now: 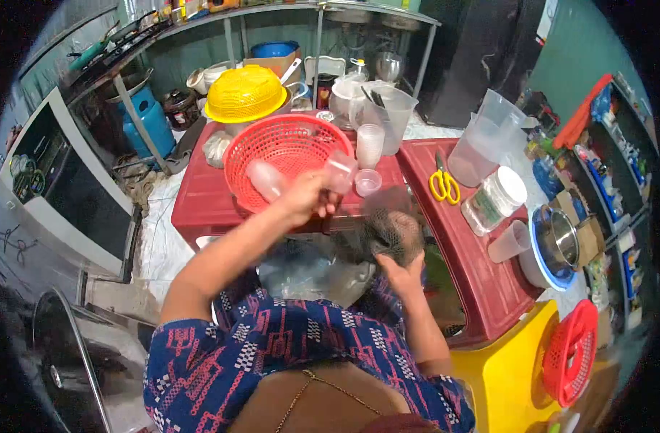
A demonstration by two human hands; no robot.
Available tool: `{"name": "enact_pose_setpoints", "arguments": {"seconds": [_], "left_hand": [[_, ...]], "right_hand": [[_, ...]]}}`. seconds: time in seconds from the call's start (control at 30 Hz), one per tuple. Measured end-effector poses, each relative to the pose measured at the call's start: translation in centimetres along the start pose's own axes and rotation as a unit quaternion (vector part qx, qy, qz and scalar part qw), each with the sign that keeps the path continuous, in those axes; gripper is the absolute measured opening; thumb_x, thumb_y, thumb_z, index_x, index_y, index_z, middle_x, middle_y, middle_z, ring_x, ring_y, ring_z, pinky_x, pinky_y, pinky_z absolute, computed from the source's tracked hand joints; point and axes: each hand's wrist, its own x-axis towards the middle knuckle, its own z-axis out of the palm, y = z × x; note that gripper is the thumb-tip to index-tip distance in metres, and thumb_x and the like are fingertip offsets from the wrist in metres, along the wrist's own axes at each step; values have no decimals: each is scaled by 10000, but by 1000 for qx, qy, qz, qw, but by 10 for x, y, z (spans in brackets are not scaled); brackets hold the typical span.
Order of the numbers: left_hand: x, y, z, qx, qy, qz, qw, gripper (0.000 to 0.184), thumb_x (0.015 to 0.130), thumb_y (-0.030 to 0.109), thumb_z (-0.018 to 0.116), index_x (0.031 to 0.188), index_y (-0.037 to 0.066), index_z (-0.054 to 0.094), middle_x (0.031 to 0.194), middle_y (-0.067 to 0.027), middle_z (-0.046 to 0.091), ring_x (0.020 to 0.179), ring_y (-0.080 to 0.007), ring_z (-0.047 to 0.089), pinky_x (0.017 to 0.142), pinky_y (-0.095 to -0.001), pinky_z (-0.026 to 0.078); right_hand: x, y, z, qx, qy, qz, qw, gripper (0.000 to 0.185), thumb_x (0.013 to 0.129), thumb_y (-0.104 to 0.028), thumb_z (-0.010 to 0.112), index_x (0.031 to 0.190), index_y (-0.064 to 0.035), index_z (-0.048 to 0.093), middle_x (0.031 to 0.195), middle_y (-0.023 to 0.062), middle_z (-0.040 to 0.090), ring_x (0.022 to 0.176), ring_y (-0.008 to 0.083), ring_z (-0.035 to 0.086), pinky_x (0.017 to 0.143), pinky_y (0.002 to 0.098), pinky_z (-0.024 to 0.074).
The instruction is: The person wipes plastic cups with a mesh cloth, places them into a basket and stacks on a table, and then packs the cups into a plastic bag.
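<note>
My left hand (313, 196) is closed on a small clear plastic cup (340, 170), over the front right rim of a red plastic basket (240, 162). Inside the basket lies a pale translucent plastic piece (266, 178), smeared by motion. My right hand (404, 270) is wrapped round a dark mesh thing (389, 229) in front of the table edge; blur hides its exact kind. Just beyond my hands are a stack of clear plastic cups (370, 148) and a low clear cup (367, 183).
A yellow basket (245, 92) and clear pitchers (391, 115) stand behind. On the red table's right side (499, 289) are yellow-handled scissors (443, 186), a white-lidded jar (492, 202), a translucent cup (509, 242) and a basin with a metal pot (557, 238).
</note>
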Motion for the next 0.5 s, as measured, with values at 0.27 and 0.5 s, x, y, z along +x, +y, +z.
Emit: {"name": "enact_pose_setpoints", "arguments": {"seconds": [0.27,0.5], "left_hand": [[-12,-58,63,-53,-111,142,982,208,851,55,523,1033,-16,593,977,-45,614,846,-120,580,763,-280,486],[-12,-50,66,309,-18,282,908,203,864,165,517,742,6,483,607,-152,456,607,-190,545,562,-381,408]], "right_hand": [[22,11,20,-355,74,-359,860,440,687,-206,644,1086,-37,570,1203,194,486,1054,382,503,938,516,343],[33,-8,-2,78,104,-20,991,210,839,-95,531,993,33,594,916,45,616,826,121,559,747,271,456]]}}
